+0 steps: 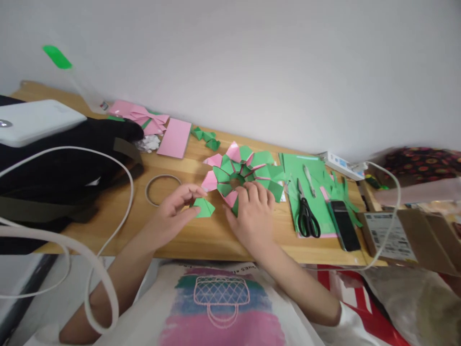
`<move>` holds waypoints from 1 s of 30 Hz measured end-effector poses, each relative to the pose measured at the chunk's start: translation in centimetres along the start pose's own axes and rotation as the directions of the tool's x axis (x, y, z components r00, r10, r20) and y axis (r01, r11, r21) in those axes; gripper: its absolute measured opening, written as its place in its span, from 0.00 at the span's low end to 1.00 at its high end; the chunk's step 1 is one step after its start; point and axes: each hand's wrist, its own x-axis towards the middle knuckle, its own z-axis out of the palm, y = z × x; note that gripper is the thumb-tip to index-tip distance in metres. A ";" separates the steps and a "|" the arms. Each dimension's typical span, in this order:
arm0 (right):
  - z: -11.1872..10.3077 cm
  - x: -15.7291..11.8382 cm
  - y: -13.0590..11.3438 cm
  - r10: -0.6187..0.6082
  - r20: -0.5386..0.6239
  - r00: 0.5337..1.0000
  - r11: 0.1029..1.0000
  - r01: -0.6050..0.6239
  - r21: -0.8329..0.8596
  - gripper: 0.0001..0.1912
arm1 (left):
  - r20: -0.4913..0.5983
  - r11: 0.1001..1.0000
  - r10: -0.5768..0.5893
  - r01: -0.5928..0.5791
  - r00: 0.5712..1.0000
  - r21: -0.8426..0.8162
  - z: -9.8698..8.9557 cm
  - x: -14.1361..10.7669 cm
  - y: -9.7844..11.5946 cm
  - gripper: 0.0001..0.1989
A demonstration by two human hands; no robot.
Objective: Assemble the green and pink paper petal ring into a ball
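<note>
My left hand (180,206) pinches a small folded green paper piece (204,208) between thumb and fingers, just left of the paper ring. My right hand (252,211) lies over the near side of a ring of folded green and pink paper (226,166), its fingers curled onto the ring's edge. The ring rests on the wooden table, with pink points on its left and green ones on its right. The fingers of my right hand partly hide the ring's near edge.
Black scissors (308,218) and a white cutter (309,180) lie on green sheets (291,168), beside a phone (344,226). A tape ring (147,190), pink paper (175,138) and small green pieces (212,143) lie left and behind. A white cable (131,192) loops at left.
</note>
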 end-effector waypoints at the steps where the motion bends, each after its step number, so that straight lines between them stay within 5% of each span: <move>1: -0.2 0.1 -0.7 -0.012 0.016 1.000 1.000 0.012 0.028 0.16 | -0.020 1.000 0.005 -0.006 1.000 -0.004 -0.3 -0.1 -0.1 0.09; 5: -1.9 0.9 -0.9 -0.188 0.237 0.953 0.967 0.138 0.212 0.15 | -0.083 0.999 0.018 -0.022 0.996 -0.038 -1.8 -0.4 -0.7 0.10; 10: -3.7 3.0 2.5 -0.539 0.427 0.726 0.815 0.322 0.482 0.18 | -0.170 1.000 -0.015 0.013 0.985 -0.018 -3.0 -0.7 -0.8 0.09; 13: -3.7 4.0 4.2 -0.581 0.457 0.674 0.789 0.329 0.519 0.22 | -0.160 1.000 -0.014 0.011 0.987 -0.020 -3.2 -0.7 -0.7 0.08; 20: -2.9 4.4 4.7 -0.529 0.499 0.686 0.826 0.283 0.487 0.19 | -0.160 0.997 0.045 -0.054 0.986 -0.054 -3.1 0.2 -1.2 0.06; 26: -1.8 3.6 2.0 -0.208 0.431 0.878 0.931 0.043 0.362 0.16 | -0.184 0.993 0.013 -0.034 0.983 -0.114 -3.1 1.1 -1.2 0.07; 30: -2.4 3.1 1.4 -0.156 0.401 0.903 0.889 -0.048 0.455 0.18 | -0.189 0.989 0.021 -0.048 0.982 -0.140 -2.9 1.9 -0.8 0.07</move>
